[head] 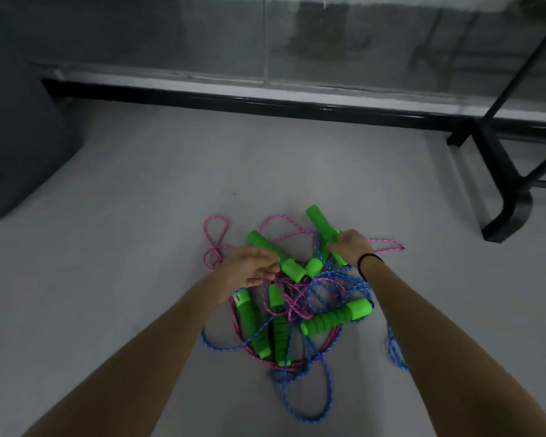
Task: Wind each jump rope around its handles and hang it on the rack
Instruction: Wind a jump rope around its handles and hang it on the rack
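A tangled heap of jump ropes lies on the grey floor, with pink cord and blue cord looped through each other and several green foam handles among them. My right hand grips one green handle at the heap's far right, its end pointing up and away. My left hand reaches into the heap with loosely curled fingers beside another green handle; whether it holds cord I cannot tell. A thick ribbed green handle lies at the right of the pile.
The black metal rack base stands at the right, with a slanted bar rising to the top right. A dark grey block sits at the left. A glass wall with a black bottom rail runs across the back.
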Motion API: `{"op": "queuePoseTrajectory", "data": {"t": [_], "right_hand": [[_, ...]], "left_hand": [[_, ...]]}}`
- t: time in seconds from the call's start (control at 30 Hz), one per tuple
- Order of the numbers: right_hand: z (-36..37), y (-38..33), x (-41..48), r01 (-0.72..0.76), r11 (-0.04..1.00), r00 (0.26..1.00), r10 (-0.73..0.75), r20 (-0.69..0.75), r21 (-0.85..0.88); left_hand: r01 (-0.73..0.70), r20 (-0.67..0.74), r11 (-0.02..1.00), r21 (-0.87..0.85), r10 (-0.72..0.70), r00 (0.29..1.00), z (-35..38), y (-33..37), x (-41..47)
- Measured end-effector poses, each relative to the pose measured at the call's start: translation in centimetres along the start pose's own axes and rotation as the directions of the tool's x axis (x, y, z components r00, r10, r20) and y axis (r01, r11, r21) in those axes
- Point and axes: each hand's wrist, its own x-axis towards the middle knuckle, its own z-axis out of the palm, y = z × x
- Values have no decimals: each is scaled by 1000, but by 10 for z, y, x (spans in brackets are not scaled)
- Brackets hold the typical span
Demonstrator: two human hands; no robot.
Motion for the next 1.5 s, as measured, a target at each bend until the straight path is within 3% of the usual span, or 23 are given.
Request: {"op": "queuePoseTrajectory", "data": {"t": [0.17,0.27,0.33,0.4,0.5,0.6,0.7,0.83,0.93,1.0,1.1,1.17,1.23,1.4,1.5], "right_hand": [[9,4,12,-25,999,994,22,106,32],[18,14,12,-49,971,990,78,116,-233],[20,18,8,-3,935,999,20,44,-353],[19,24,10,38,940,998,-52,-32,-338],[2,30,11,71,991,991,-83,-104,-118],[-19,29,2,206,975,970,-192,-148,88],[-27,25,-20,396,903,916,-377,-136,167],[-26,32,-57,632,770,772,-636,-21,-87],[-28,41,-81,645,737,758,-650,50,-203],[-34,56,-89,572,804,815,-580,-2,-161],[-50,111,-93,104,983,981,-127,-150,-151],[-51,156,-100,-251,945,959,212,-187,-211],[-41,186,-112,-432,872,898,394,-194,-228],[-20,197,-128,-477,825,874,410,-260,-304],[-31,165,-125,-393,915,911,375,-174,-88]], "left_hand": [[30,-42,999,-23,-31,999,2,-2,20],[45,-23,999,-19,-46,999,3,-3,22],[48,-13,999,-19,-48,999,4,-3,25],[50,-16,999,-18,-50,999,5,-2,25],[52,-15,999,-7,-52,999,10,-2,21],[47,5,997,-68,-47,999,22,5,14],[120,69,957,-266,-105,992,41,19,12],[306,285,852,-424,-196,938,68,33,5],[353,384,843,-405,-194,903,87,37,-7],[368,391,850,-376,-215,895,96,36,-12],[343,371,880,-329,-214,904,100,31,-16],[307,359,898,-315,-187,914,97,28,-18],[281,342,911,-301,-172,924,92,27,-21],[201,313,950,-238,-121,942,83,27,-30],[117,242,980,-162,-76,967,82,34,-34]]}}
